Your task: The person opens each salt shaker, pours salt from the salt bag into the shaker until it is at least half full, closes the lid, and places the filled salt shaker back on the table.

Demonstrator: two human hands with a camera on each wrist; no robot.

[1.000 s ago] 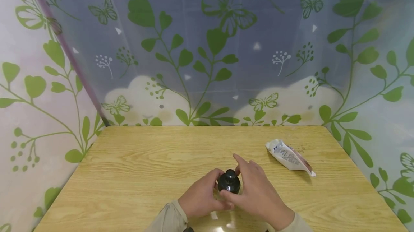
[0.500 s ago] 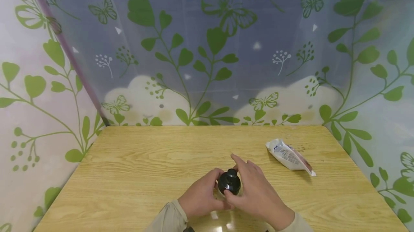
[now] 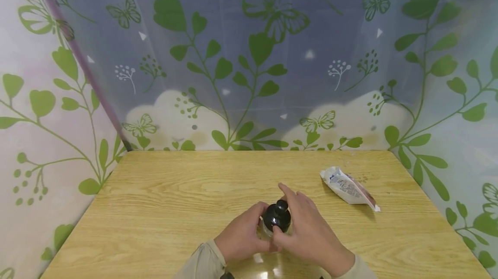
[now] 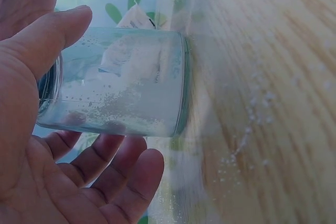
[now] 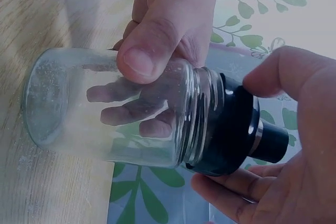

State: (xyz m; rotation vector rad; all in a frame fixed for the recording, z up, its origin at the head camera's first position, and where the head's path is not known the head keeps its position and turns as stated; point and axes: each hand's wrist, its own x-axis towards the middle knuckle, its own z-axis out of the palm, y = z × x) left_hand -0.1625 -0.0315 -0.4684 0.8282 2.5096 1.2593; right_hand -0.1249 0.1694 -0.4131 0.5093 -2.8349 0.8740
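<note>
Between both hands a clear glass jar stands at the middle front of the table. My left hand grips its body, thumb on one side and fingers on the other. With thumb and fingers my right hand holds the jar's black lid, which has a round knob on top. In the right wrist view the lid sits slightly askew at the threaded neck, and several threads show below it. Fine white grains cling inside the glass.
A torn white packet lies on the wooden table, right of the hands. White grains are scattered on the table beside the jar. A leaf-patterned curtain stands behind the table's back edge.
The lid's knob has shifted slightly right and away, and the lid looks more tilted. My right thumb has slid a little to the right along the lid's near edge. My left hand stays put.
</note>
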